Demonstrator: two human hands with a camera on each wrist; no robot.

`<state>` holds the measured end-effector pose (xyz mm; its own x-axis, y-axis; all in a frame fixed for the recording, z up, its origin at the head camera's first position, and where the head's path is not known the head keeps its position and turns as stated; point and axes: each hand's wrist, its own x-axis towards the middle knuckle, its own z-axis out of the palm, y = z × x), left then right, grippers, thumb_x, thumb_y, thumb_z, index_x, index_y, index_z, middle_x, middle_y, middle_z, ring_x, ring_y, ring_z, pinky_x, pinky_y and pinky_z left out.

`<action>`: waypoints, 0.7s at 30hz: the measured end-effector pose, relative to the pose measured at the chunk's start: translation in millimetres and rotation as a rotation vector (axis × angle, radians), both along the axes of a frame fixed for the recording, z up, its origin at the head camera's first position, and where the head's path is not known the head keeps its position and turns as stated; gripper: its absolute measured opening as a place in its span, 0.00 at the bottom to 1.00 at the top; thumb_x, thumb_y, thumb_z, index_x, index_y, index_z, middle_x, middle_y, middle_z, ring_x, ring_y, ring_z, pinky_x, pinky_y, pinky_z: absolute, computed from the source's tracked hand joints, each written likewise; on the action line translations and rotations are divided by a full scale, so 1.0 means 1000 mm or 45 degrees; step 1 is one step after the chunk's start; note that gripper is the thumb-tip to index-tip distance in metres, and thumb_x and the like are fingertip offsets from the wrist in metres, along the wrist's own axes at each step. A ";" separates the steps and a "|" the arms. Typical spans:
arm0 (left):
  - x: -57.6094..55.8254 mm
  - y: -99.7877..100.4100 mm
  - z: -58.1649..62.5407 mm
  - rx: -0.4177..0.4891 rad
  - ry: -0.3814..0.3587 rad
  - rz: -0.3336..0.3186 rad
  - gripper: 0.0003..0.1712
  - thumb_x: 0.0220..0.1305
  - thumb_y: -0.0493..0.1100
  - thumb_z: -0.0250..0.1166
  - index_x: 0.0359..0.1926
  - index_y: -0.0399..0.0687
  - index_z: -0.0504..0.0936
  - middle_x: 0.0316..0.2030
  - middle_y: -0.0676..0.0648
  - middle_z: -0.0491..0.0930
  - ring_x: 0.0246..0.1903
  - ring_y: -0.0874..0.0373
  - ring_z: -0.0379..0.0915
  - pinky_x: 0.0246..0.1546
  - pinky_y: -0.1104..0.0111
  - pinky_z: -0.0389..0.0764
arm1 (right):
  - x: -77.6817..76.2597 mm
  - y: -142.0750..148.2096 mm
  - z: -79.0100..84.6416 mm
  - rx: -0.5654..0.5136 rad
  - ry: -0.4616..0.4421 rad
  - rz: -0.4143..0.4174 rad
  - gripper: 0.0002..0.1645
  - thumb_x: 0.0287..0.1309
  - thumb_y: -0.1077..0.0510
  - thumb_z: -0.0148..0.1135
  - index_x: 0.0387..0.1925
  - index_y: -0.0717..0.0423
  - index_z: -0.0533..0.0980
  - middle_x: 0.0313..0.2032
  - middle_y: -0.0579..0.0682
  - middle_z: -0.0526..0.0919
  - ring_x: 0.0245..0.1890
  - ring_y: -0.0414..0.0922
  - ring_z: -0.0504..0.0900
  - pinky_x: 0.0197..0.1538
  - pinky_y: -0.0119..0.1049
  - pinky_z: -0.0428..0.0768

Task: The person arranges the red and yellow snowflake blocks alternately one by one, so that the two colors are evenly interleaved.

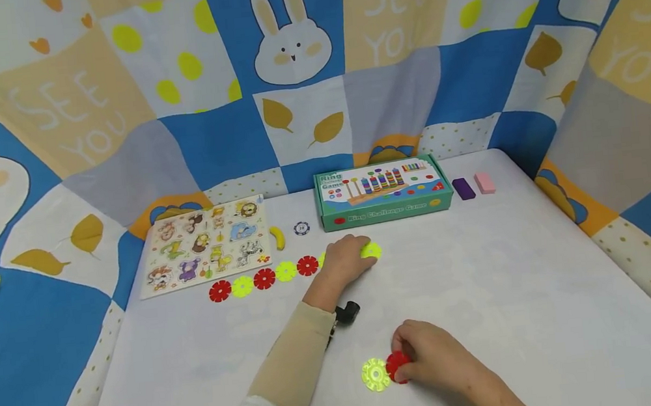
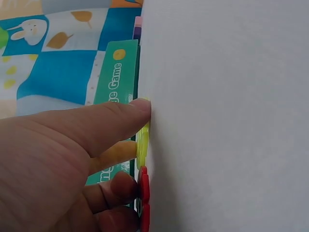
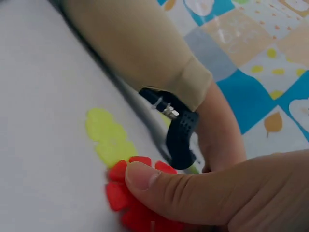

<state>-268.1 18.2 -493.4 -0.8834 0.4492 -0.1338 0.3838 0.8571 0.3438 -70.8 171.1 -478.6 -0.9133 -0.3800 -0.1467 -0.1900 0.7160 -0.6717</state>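
A row of red and yellow-green notched plastic discs [image 1: 265, 279] runs along the table in alternating colours. At its right end my left hand [image 1: 347, 261] pinches a yellow-green disc [image 1: 371, 251] between thumb and finger, seen edge-on as a yellow-green disc [image 2: 142, 145] in the left wrist view. Beneath that hand, a red disc [image 2: 145, 193] sits beside it. Nearer the front, my right hand [image 1: 439, 357] holds a red disc [image 1: 397, 367], thumb across its face [image 3: 145, 212]. Left of this disc lies another yellow-green disc [image 1: 375, 374], their edges overlapping in the head view.
An animal puzzle board [image 1: 206, 247] lies at the back left, with a toy banana [image 1: 278, 237] and a round chip [image 1: 301, 228] beside it. A green game box [image 1: 383, 192] stands at the back, next to purple [image 1: 463, 189] and pink blocks [image 1: 484, 183]. Patterned cloth [image 1: 311, 119] hangs behind.
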 end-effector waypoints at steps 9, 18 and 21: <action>-0.001 -0.001 0.000 0.035 -0.011 -0.005 0.31 0.59 0.59 0.63 0.62 0.57 0.73 0.52 0.53 0.76 0.45 0.58 0.67 0.51 0.57 0.69 | -0.031 0.016 0.029 -0.338 -0.330 -0.047 0.18 0.53 0.55 0.68 0.47 0.53 0.77 0.27 0.48 0.78 0.18 0.44 0.79 0.26 0.38 0.79; -0.001 -0.001 0.001 0.051 -0.013 0.006 0.31 0.58 0.59 0.64 0.62 0.57 0.73 0.51 0.53 0.76 0.46 0.58 0.68 0.52 0.56 0.69 | -0.102 0.045 0.043 -0.264 -0.159 -0.286 0.30 0.56 0.58 0.66 0.61 0.53 0.71 0.46 0.54 0.78 0.41 0.48 0.78 0.41 0.37 0.79; -0.001 -0.002 0.000 0.058 -0.008 0.003 0.31 0.58 0.59 0.64 0.61 0.57 0.74 0.50 0.53 0.76 0.44 0.59 0.67 0.51 0.57 0.69 | -0.125 0.049 0.036 -0.197 -0.107 -0.358 0.30 0.57 0.59 0.64 0.62 0.53 0.70 0.48 0.55 0.78 0.44 0.50 0.77 0.42 0.38 0.80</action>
<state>-269.2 16.4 -493.7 -0.8834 0.4532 -0.1190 0.3797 0.8412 0.3851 -196.3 220.2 -442.2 -0.9726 -0.1388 -0.1864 0.0613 0.6206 -0.7817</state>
